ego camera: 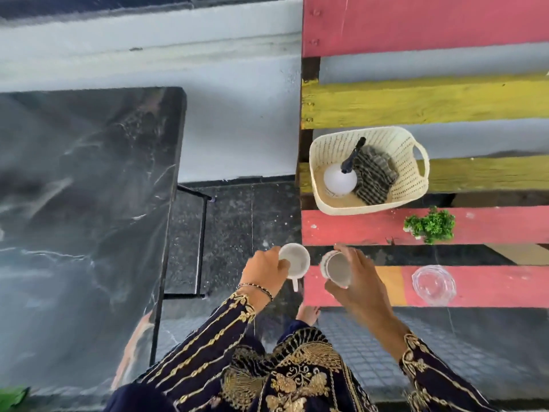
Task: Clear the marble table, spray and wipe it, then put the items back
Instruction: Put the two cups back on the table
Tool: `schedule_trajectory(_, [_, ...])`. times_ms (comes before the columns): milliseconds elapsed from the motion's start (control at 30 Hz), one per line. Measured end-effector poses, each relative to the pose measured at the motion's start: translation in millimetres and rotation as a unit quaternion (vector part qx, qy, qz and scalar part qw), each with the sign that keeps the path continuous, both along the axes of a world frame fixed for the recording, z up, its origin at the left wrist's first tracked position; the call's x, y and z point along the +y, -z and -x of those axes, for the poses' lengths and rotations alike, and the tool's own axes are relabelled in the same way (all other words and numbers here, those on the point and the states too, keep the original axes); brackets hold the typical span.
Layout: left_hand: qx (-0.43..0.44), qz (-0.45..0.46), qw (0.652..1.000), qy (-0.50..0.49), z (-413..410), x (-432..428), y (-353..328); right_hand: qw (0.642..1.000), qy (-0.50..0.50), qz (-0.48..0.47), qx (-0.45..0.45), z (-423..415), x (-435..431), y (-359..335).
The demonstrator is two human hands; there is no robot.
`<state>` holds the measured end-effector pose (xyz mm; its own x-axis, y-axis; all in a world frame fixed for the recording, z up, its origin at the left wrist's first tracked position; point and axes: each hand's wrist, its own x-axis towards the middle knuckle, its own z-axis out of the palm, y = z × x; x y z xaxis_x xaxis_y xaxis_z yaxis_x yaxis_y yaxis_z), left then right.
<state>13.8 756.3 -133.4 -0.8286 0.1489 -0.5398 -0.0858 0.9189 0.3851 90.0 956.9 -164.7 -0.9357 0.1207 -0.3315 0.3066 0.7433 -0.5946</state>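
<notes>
The dark marble table (83, 203) fills the left of the view, its top bare apart from a green leaf (12, 396) at the near corner. My left hand (264, 272) grips a white mug (295, 261) by its rim, over the floor between table and bench. My right hand (356, 281) holds a second white cup (337, 267), tilted, at the edge of the painted slatted bench (445, 224). A cream basket (413, 185) on the bench holds a white spray bottle (340, 178) with a black nozzle and a folded striped cloth (374, 179).
A small green plant (430, 224) and a clear glass (433, 285) stand on the bench's red slats to the right of my hands. Dark tiled floor (231, 233) lies between table and bench, with a white wall (237, 129) behind. My embroidered dark sleeves fill the bottom.
</notes>
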Motion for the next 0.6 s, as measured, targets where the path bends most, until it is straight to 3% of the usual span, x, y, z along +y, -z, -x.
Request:
schedule_trajectory(300, [0.101, -0.028, 0.985, -0.135, -26, -133, -119, 0.989, -0.083, 0.052, 0.114, 31, -120, -112])
schedule_trajectory(600, [0.151, -0.059, 0.964, -0.212, -71, -338, -159, 0.981, -0.127, 0.064, 0.133, 21, -323, -166])
